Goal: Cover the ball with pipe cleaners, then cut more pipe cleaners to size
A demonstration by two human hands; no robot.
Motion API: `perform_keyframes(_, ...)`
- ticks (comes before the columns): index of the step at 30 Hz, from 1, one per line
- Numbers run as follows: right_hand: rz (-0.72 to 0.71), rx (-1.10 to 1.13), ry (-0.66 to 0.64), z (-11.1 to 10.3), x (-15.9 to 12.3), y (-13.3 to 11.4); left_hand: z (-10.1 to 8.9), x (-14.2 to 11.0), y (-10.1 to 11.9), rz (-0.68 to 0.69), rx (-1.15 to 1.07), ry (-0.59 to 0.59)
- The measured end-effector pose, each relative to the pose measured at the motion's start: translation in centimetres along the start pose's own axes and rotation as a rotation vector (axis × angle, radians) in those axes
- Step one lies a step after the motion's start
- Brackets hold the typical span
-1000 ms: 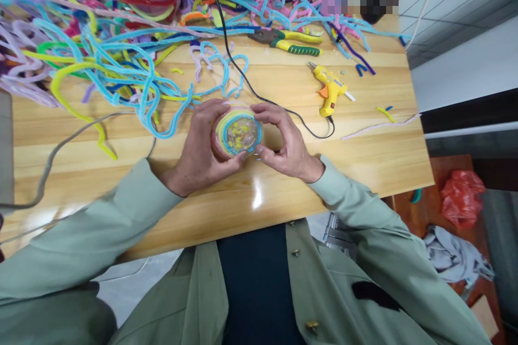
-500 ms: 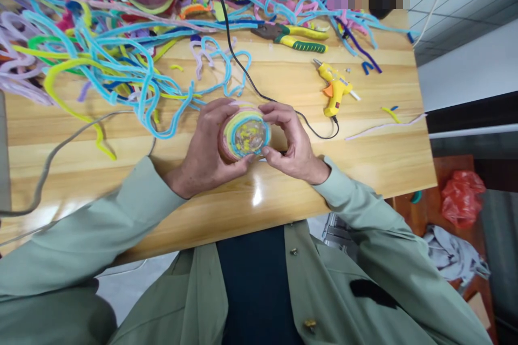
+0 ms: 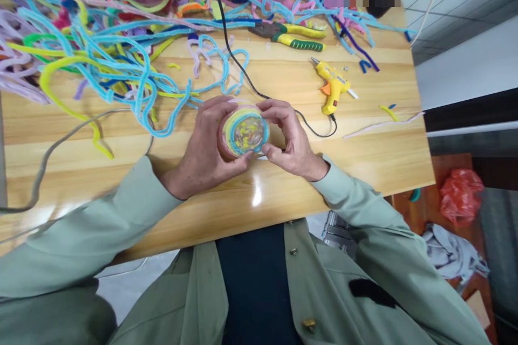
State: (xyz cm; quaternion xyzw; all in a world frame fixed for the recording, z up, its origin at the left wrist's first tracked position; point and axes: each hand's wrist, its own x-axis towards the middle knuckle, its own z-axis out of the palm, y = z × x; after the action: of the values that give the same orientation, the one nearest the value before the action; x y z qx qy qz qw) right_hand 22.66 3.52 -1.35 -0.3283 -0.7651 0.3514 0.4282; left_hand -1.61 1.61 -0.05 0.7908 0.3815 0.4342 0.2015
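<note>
Between both hands is a round jar-like container [image 3: 248,135], wrapped in rings of pink, yellow and blue pipe cleaner, its clear round end with yellow bits facing me. My left hand [image 3: 208,145] curls round its left side, thumb along the lower edge. Fingers and thumb of my right hand [image 3: 289,137] close on the right rim, at the blue ring. To the right of the hands, a yellow glue gun [image 3: 334,88] lies on the wooden table [image 3: 291,194].
Tangled pipe cleaners [image 3: 121,73] cover the table's back left. Pliers [image 3: 289,35] with yellow-green grips lie behind the hands. A black cord [image 3: 243,67] runs across the table to the glue gun. A grey cable [image 3: 44,167] crosses the left side. A red plastic bag [image 3: 461,197] sits lower right.
The whole view has shifted slightly. Both hands keep the same hold on the wrapped container, with hardly any movement.
</note>
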Motion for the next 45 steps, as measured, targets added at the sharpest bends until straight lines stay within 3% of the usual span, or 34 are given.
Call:
perform_keyframes(12,-0.059,-0.017,0.036,0.3,0.0,-0.3,-0.2,0.0,0.3,-0.083,0.023,-0.048)
perform_keyframes(23,-0.004,-0.017,0.013,0.2,0.1,-1.0,0.0,-0.1,-0.2,0.019,0.001,-0.002)
perform_keyframes(29,-0.046,-0.007,0.025,0.2,0.1,-1.0,-0.3,-0.1,0.2,-0.048,0.022,-0.034)
perform_keyframes(33,-0.061,-0.005,0.03,0.3,0.1,-1.0,-0.4,-0.1,0.2,-0.038,0.048,-0.052)
perform_keyframes(38,0.036,-0.083,0.009,0.3,0.0,-1.0,-0.4,-0.1,0.0,-0.035,0.047,-0.061)
perform_keyframes(45,-0.022,-0.06,0.025,0.2,0.1,-0.9,-0.5,-0.1,0.0,0.0,-0.043,-0.048)
